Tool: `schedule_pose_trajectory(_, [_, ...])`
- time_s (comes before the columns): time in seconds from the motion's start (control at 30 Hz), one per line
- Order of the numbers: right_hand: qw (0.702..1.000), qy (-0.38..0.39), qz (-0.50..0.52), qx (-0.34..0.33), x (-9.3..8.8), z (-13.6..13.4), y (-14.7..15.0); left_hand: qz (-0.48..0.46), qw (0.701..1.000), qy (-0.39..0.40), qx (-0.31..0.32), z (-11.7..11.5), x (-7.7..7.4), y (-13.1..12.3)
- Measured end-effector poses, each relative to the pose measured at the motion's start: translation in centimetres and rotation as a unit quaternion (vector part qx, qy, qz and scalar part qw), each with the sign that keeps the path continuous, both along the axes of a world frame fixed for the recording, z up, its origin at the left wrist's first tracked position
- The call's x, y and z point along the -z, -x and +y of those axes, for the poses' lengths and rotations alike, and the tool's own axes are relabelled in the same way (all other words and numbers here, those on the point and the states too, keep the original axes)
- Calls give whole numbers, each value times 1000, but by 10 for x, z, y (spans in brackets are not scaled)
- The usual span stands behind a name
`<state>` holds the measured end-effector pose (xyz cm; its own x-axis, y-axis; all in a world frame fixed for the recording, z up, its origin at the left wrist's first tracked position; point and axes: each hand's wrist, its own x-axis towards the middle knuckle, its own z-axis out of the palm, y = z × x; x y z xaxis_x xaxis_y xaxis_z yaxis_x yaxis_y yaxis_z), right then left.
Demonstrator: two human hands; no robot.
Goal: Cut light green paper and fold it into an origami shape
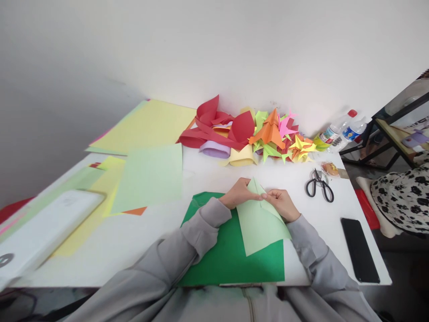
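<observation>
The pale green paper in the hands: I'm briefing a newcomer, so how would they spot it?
On the white table lies dark green paper. Over it, the left hand and right hand hold the pale green paper. Unlike the flat pale green sheet further left, it is creased and folded.

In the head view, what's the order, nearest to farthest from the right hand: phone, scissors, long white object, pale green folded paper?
1. Pale green folded paper, held in the right hand.
2. Scissors, right of that hand.
3. Phone, lower right.
4. Long white object, far left.
</observation>
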<state>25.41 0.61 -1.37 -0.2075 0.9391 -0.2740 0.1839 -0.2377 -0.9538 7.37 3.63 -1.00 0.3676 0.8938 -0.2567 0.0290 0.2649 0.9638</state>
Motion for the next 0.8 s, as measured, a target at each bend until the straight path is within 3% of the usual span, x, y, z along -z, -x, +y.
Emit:
schedule_pose_trajectory(0.43, [999, 22, -14, -26, -5, 1, -5, -5, 1000, -1, -23, 2, -3, 4])
schedule_pose_trajectory(0.8, [998, -24, -47, -40, -8, 3, -9, -19, 999, 9, -35, 2, -10, 8])
